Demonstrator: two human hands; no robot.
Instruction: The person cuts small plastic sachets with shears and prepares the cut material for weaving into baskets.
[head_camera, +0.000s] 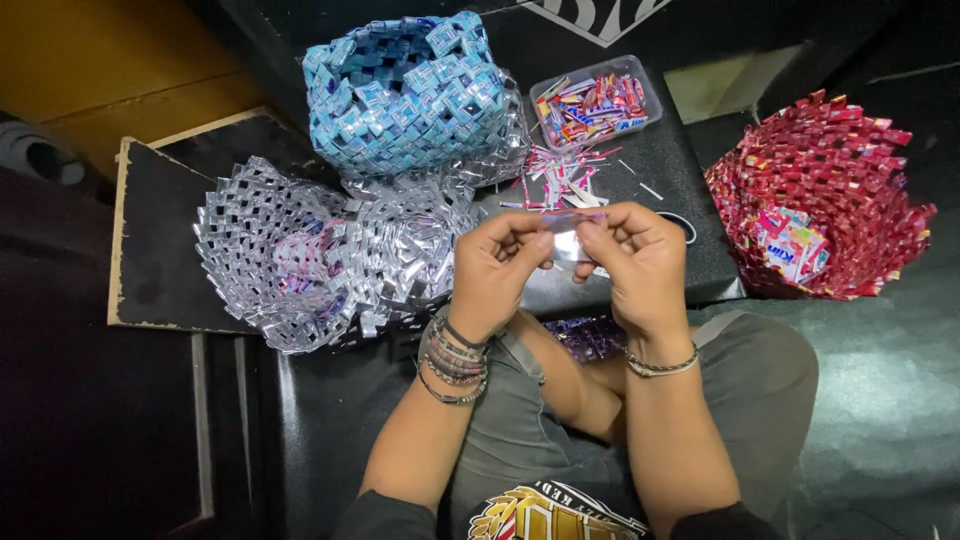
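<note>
Wrapper strip (566, 232) is being pinched between both hands above the black bench (650, 170); the left hand (497, 265) and right hand (640, 262) are each keeping a narrow fingertip grip on it. Silver woven basket (290, 255) is lying just left.

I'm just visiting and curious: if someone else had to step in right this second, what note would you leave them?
Left hand and right hand: both pinch one small foil strip between the fingertips, held above the black board.
Nearby: loose folded strips on the board, a clear tub of wrappers behind them.
Done: a blue woven basket, a silver woven piece and a red woven basket stand around.
Left: the strip in hand is not yet joined to anything.
</note>
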